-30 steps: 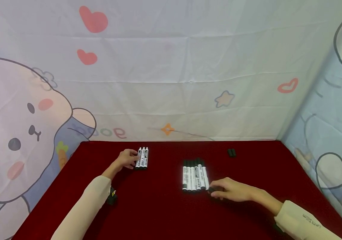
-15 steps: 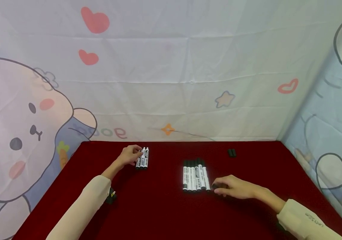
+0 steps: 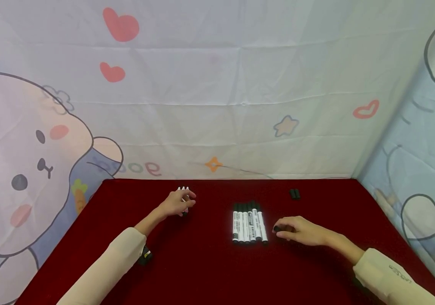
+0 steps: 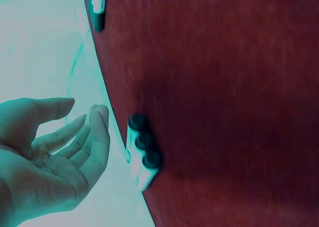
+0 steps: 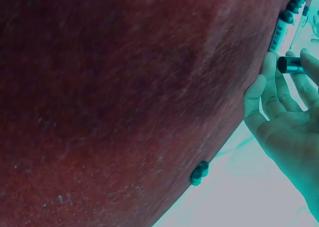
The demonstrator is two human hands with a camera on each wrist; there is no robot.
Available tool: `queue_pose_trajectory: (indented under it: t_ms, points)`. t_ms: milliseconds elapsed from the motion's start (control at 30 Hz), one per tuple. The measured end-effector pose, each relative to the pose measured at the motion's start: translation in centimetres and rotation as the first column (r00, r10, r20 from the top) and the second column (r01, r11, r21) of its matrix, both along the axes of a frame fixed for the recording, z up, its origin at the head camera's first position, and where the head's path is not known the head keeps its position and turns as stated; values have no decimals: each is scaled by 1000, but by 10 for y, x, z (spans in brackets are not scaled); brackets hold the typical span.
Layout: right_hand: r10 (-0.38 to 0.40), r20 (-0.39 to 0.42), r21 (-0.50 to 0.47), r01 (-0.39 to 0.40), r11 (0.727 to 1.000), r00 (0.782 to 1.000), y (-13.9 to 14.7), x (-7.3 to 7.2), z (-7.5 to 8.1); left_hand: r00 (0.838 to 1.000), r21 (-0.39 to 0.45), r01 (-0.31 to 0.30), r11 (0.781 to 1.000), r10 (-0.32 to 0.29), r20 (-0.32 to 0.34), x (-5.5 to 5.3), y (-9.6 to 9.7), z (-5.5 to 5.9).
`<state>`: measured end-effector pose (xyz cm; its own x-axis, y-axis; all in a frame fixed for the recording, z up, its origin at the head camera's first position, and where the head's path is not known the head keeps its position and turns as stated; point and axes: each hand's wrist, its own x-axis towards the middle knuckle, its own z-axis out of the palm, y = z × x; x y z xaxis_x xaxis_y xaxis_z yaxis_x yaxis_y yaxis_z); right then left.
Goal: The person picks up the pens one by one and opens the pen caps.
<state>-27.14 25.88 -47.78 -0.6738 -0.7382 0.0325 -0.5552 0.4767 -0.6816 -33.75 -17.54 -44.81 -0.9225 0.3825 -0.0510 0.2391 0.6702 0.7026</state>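
My left hand (image 3: pixel 175 203) hovers over three white markers (image 4: pixel 143 149), hiding most of them in the head view; only their pale uncapped tips show beyond it. Its fingers are loosely bent and hold nothing, as the left wrist view shows. Between thumb and fingers, my right hand (image 3: pixel 303 231) pinches a black marker cap (image 5: pixel 289 65). That hand is just right of a row of several white markers (image 3: pixel 248 226) with black caps, lying side by side at the middle of the table.
Two loose black caps (image 3: pixel 295 194) lie together at the back right of the table, which has a dark red cloth (image 3: pixel 209 271). A printed curtain (image 3: pixel 240 106) hangs behind it and along the sides. A small black device (image 3: pixel 145 255) shows under the left sleeve.
My left hand has moved right, from beside the three uncapped markers to over them. With the cap, my right hand has drawn away from the marker row, slightly right and back.
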Motion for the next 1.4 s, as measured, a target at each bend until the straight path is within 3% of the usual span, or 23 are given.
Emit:
queue_pose_trajectory:
  t_ms: [200, 333, 500, 667, 967, 1133, 1400]
  points:
    - [-29, -24, -7, 29, 1000, 999, 7, -6, -3, 995, 2, 104, 995, -104, 7, 9, 15, -6]
    - [-48, -52, -8, 48, 999, 998, 12, -12, -4, 990, 2, 142, 990, -142, -9, 14, 23, -10]
    - [-71, -13, -14, 70, 997, 997, 19, -19, -2, 981, -8, 193, 981, -193, -13, 21, 34, -13]
    - [-98, 5, -8, 98, 995, 995, 26, -25, 1, 974, -6, 226, 974, -226, -2, 28, 43, -16]
    - [-216, -14, 16, 216, 976, 976, 37, -38, 2, 964, 7, 263, 965, -263, 23, 38, 56, -20]
    - [-300, -47, -11, 299, 954, 953, 44, -44, 1, 960, 17, 278, 960, -278, 29, 41, 64, -23]
    - [-453, -73, -18, 453, 891, 888, 52, -57, 1, 958, 40, 277, 960, -279, 60, 43, 74, -28]
